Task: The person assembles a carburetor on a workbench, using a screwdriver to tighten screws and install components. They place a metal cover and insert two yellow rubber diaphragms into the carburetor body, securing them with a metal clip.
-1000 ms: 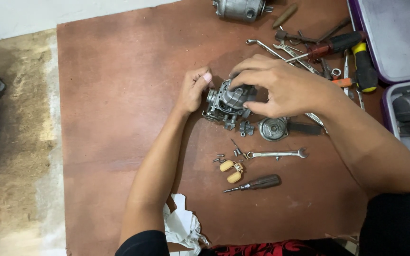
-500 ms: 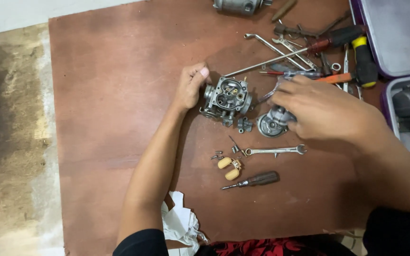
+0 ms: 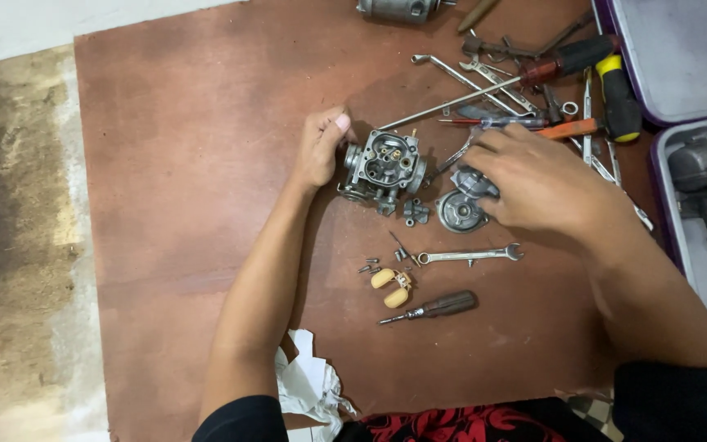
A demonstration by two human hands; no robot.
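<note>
A grey metal carburettor body [image 3: 386, 168] lies open side up near the middle of the brown board [image 3: 182, 164]. My left hand [image 3: 321, 147] grips its left side, thumb on top. My right hand [image 3: 538, 184] rests to the right of it. Its fingertips pinch a small grey metal part [image 3: 474, 182] just above a round metal cover [image 3: 458, 213]. A small bracket piece [image 3: 416, 212] sits between the carburettor and the cover.
Below lie a small spanner [image 3: 468, 255], several tiny screws [image 3: 368, 266], two cream floats [image 3: 390, 286] and a brown-handled screwdriver [image 3: 435, 308]. Wrenches and screwdrivers [image 3: 533, 78] are piled at the top right, beside purple-edged trays [image 3: 689, 57]. A white rag [image 3: 308, 385] lies at the near edge.
My right hand has left the top of the carburettor and moved right, down to the small part by the round cover. My left hand stays on the carburettor.
</note>
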